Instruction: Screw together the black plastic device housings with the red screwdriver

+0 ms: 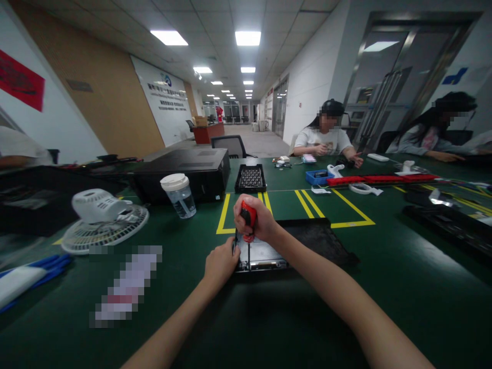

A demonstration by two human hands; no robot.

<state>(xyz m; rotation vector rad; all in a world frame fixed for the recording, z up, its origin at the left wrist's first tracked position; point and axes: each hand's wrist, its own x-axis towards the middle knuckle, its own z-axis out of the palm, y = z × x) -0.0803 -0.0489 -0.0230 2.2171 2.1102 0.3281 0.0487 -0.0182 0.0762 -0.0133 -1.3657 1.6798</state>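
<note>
My right hand (257, 219) is wrapped round the red handle of a screwdriver (248, 216) that stands upright, its shaft pointing down onto a flat metal device (261, 256) lying in a black tray (319, 240). My left hand (221, 263) is closed at the device's left edge, fingers pinched beside the shaft; what it pinches is too small to make out.
A small white fan (102, 218) lies at the left, a lidded plastic cup (179, 195) behind it, a black box (184, 174) and a tray of small parts (250, 178) farther back. Two people sit at the far right side with blue and red trays.
</note>
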